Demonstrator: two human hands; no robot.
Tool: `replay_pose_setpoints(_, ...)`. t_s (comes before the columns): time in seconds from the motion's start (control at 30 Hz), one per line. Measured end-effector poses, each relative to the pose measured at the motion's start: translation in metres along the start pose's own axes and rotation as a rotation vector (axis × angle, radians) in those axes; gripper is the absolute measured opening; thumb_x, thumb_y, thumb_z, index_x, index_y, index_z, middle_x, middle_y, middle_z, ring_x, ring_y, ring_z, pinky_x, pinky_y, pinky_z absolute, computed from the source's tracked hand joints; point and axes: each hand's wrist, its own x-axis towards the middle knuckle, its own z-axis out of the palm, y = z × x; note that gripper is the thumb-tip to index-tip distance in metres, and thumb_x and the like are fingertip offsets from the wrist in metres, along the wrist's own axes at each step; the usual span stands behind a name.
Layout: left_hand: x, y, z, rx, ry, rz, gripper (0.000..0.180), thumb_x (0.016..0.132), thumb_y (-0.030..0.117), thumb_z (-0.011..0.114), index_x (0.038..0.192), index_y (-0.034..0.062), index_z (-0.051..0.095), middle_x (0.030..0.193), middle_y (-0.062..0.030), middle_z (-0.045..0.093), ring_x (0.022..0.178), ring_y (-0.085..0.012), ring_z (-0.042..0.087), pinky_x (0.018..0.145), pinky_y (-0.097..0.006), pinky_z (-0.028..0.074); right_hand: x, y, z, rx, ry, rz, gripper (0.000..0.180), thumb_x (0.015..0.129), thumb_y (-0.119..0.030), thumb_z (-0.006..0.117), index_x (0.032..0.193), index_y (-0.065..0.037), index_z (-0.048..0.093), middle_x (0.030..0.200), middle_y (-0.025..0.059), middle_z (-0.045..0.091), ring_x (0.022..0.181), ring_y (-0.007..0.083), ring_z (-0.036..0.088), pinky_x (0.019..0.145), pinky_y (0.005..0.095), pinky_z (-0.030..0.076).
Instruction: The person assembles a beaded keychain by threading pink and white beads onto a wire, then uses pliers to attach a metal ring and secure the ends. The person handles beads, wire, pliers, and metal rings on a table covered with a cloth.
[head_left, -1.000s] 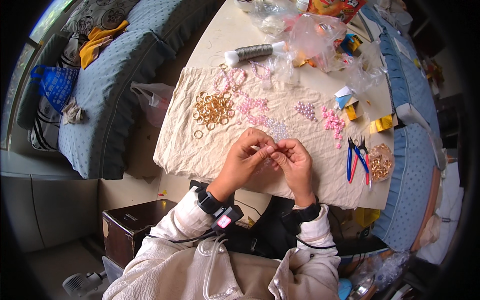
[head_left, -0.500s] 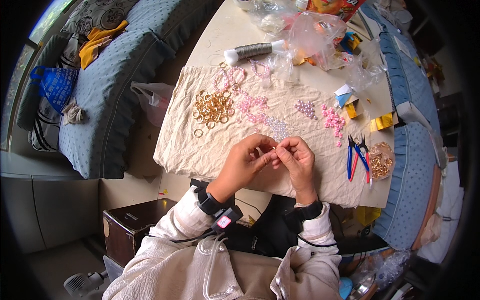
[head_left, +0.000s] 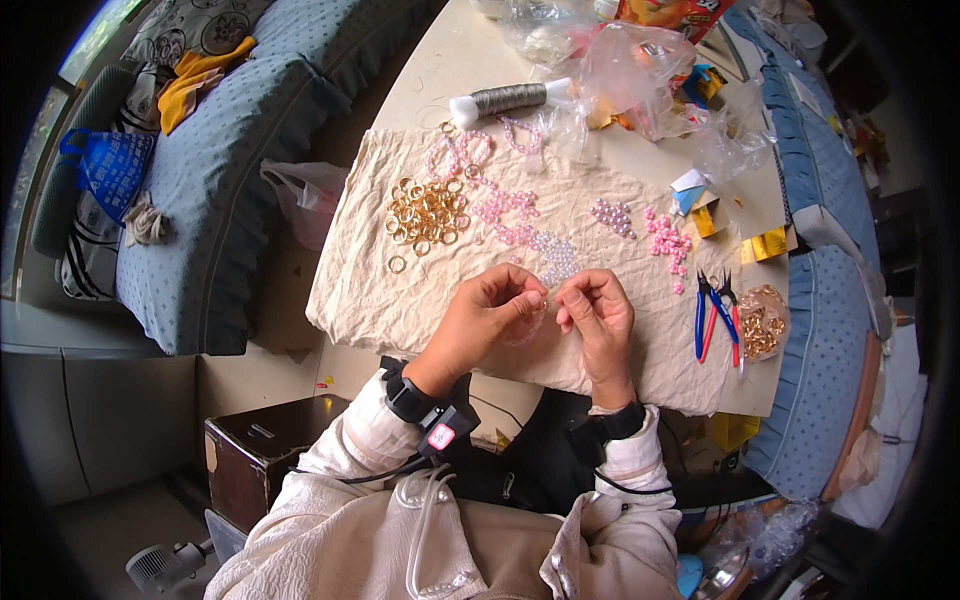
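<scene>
My left hand (head_left: 492, 312) is closed in a pinch over the cream cloth (head_left: 370, 320). From its fingertips hangs a pale beaded strand (head_left: 527, 332), partly hidden by the fingers. A small gap to the right, my right hand (head_left: 600, 325) is also pinched, thumb against forefinger; what it holds, if anything, is too small to make out. Just beyond both hands lie whitish clear beads (head_left: 556, 256), with light pink beads (head_left: 505, 208) further left. Gold rings (head_left: 425, 215) form a heap at the cloth's left. Lilac beads (head_left: 612, 217) and bright pink beads (head_left: 667, 243) lie to the right.
Two pliers (head_left: 715, 315) rest beside a bag of gold pieces (head_left: 765, 320) at right. Finished-looking bead loops (head_left: 472, 148) and a spool of grey cord (head_left: 505, 100) lie at the far side. Plastic bags (head_left: 640, 75) crowd the back.
My hands have moved from touching to slightly apart. A beaded strand now shows hanging below my left fingertips.
</scene>
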Motion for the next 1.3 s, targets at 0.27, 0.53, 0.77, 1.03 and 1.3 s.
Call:
replay_pose_setpoints(0.27, 0.0009, -0.0038, -0.0036, -0.088, -0.031, -0.021, 0.011, 0.105, 0.012, 0.066, 0.109, 0.0023, 0.063, 0.087, -0.0003, 0.066, 0.073, -0.0067, 0.060, 0.065, -0.023, 0.050, 0.0000, 0.0007, 0.0013, -0.022, -0.008, -0.037, 0.011, 0.104, -0.011, 0.067, 0.109, -0.004, 0.061, 0.097, 0.0028, 0.067, 0.076, 0.0065, 0.061, 0.066, 0.0214, 0.049)
replay_pose_setpoints(0.53, -0.0005, -0.0047, -0.0049, -0.053, -0.010, 0.027, 0.009, 0.103, 0.009, 0.067, 0.104, 0.0038, 0.060, 0.085, -0.0008, 0.065, 0.073, -0.0070, 0.061, 0.065, -0.023, 0.051, -0.0021, 0.0024, 0.0028, -0.050, -0.035, -0.093, 0.011, 0.106, -0.011, 0.063, 0.111, -0.003, 0.059, 0.102, 0.0064, 0.066, 0.084, 0.0104, 0.066, 0.077, 0.0250, 0.055)
replay_pose_setpoints(0.77, -0.0009, -0.0072, -0.0047, -0.076, -0.038, 0.047, 0.011, 0.102, 0.006, 0.068, 0.111, 0.0019, 0.063, 0.090, -0.0004, 0.068, 0.075, -0.0068, 0.062, 0.068, -0.023, 0.052, -0.0018, 0.0024, 0.0031, -0.077, -0.056, -0.130, 0.010, 0.107, -0.010, 0.060, 0.112, -0.002, 0.057, 0.103, 0.0082, 0.066, 0.087, 0.0120, 0.068, 0.081, 0.0269, 0.057)
replay_pose_setpoints(1.03, -0.0038, -0.0056, -0.0044, 0.109, -0.028, 0.057, 0.012, 0.102, 0.008, 0.069, 0.111, -0.0001, 0.068, 0.091, -0.0012, 0.070, 0.076, -0.0059, 0.062, 0.070, -0.023, 0.053, -0.0015, 0.0037, 0.0022, -0.089, -0.070, -0.152, 0.009, 0.107, -0.009, 0.060, 0.112, -0.001, 0.057, 0.105, 0.0088, 0.066, 0.088, 0.0120, 0.068, 0.083, 0.0270, 0.057)
replay_pose_setpoints(1.3, -0.0018, -0.0052, -0.0019, 0.173, 0.105, 0.109, 0.012, 0.101, 0.012, 0.072, 0.101, 0.0019, 0.065, 0.084, 0.0000, 0.068, 0.070, -0.0049, 0.060, 0.060, -0.022, 0.049, -0.0009, 0.0051, 0.0024, -0.087, -0.115, -0.197, 0.009, 0.106, -0.009, 0.062, 0.112, -0.002, 0.058, 0.105, 0.0084, 0.067, 0.087, 0.0111, 0.067, 0.078, 0.0259, 0.056)
